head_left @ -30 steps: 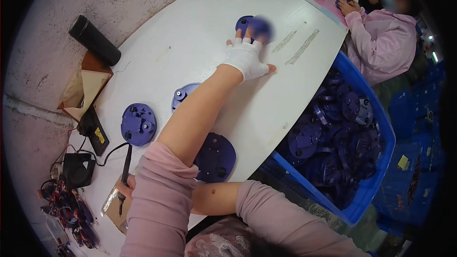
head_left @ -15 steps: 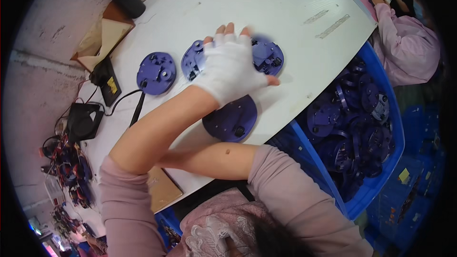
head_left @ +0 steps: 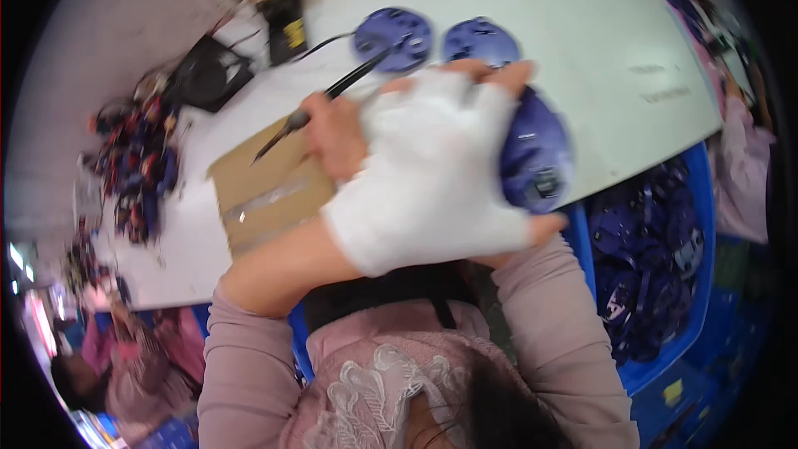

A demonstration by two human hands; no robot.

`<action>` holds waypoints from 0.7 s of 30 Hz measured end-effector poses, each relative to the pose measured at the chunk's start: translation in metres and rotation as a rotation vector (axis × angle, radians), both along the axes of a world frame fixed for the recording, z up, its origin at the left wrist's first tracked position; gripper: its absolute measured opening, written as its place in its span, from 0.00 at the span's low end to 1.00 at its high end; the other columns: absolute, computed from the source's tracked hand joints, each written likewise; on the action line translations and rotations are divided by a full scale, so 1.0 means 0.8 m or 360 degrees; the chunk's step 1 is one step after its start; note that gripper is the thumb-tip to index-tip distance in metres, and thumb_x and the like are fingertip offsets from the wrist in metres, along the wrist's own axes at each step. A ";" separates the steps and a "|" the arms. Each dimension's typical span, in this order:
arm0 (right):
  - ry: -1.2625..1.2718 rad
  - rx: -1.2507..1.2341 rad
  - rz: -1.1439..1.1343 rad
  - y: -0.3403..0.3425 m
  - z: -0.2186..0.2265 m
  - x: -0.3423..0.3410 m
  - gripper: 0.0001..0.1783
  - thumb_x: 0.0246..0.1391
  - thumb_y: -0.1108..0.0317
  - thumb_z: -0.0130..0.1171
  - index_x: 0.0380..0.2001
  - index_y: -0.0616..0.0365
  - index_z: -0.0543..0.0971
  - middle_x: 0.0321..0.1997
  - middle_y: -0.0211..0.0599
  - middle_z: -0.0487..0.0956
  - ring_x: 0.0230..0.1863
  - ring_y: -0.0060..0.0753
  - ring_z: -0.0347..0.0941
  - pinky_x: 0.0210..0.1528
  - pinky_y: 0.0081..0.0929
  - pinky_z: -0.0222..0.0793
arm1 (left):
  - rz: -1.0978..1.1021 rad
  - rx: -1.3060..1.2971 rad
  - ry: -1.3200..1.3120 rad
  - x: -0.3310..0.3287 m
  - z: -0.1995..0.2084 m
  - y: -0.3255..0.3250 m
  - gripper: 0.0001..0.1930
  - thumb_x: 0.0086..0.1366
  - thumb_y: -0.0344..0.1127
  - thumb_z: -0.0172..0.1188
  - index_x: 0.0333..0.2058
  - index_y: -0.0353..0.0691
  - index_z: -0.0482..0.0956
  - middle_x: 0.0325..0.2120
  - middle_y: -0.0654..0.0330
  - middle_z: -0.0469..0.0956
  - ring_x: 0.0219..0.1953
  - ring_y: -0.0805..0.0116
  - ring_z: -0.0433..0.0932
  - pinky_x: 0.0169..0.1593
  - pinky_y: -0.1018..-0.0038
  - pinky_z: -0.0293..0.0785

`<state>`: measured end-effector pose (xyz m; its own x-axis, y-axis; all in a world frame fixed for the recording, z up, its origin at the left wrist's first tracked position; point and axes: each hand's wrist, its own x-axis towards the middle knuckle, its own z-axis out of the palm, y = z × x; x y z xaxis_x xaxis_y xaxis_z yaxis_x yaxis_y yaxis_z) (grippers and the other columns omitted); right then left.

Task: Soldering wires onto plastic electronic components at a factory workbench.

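My left hand (head_left: 440, 166), in a white fingerless glove, crosses over my right arm and is blurred. Its fingers and thumb curve round the edge of a round purple plastic disc (head_left: 536, 154) with small black parts, which appears tilted. Partly beneath it, my right hand (head_left: 337, 137) is closed round a black soldering iron (head_left: 353, 79), whose thin tip points down to the left over a piece of brown cardboard (head_left: 274, 191). Two more purple discs lie farther back: one disc (head_left: 392, 40) behind the iron, another disc (head_left: 482, 40) to its right.
A blue bin (head_left: 706, 258) heaped with purple discs stands at the right, below the white table (head_left: 615, 50). Left are a black fan-like device (head_left: 212, 73), a black stand (head_left: 283, 25) and a wire bundle (head_left: 137, 162). Other people sit at lower left and far right.
The view has shifted, bringing the cardboard and soldering iron into fuller sight. My gloved hand has come back toward me from the far discs; the rightmost far disc has left its place.
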<state>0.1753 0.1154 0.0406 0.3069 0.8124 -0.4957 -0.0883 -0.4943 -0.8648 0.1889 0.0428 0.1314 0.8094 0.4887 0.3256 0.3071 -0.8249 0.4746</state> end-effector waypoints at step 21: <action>0.1221 0.0718 -0.0350 0.025 -0.057 -0.001 0.11 0.54 0.67 0.46 0.19 0.53 0.62 0.10 0.21 0.49 0.11 0.17 0.43 0.15 0.20 0.41 | 0.0625 -0.0047 0.0342 -0.369 -0.107 0.024 0.50 0.35 0.47 0.72 0.58 0.33 0.61 0.55 0.47 0.63 0.60 0.56 0.59 0.61 0.55 0.48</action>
<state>0.1744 0.1355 -0.0046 0.1954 0.9406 -0.2776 -0.7704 -0.0280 -0.6370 -0.1066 0.0617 0.0456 0.6081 0.7792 0.1516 0.6886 -0.6128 0.3877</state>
